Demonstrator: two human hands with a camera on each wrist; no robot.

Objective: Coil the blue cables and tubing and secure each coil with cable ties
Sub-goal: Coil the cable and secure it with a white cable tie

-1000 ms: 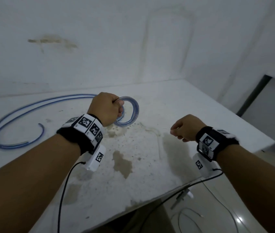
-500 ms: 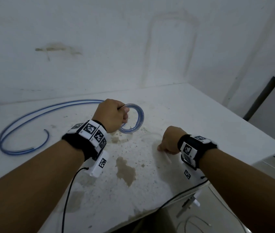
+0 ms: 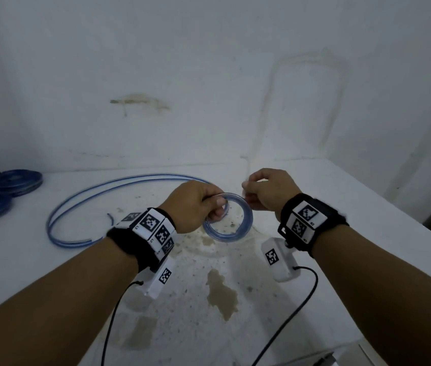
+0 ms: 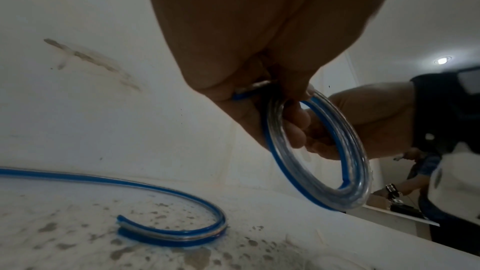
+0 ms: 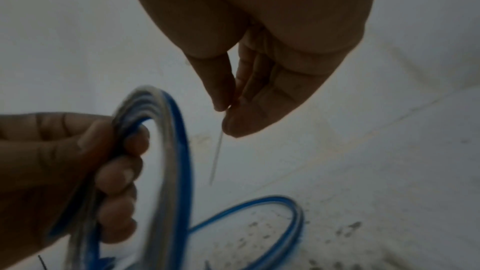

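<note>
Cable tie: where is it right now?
Pinched in the right hand, the cable tie hangs beside the coil gripped by the left hand.

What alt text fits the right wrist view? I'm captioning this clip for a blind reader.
The right hand pinches a thin pale cable tie that hangs beside a coil of blue and clear tubing gripped in the left hand. More blue tubing lies on the stained white table below.
</note>
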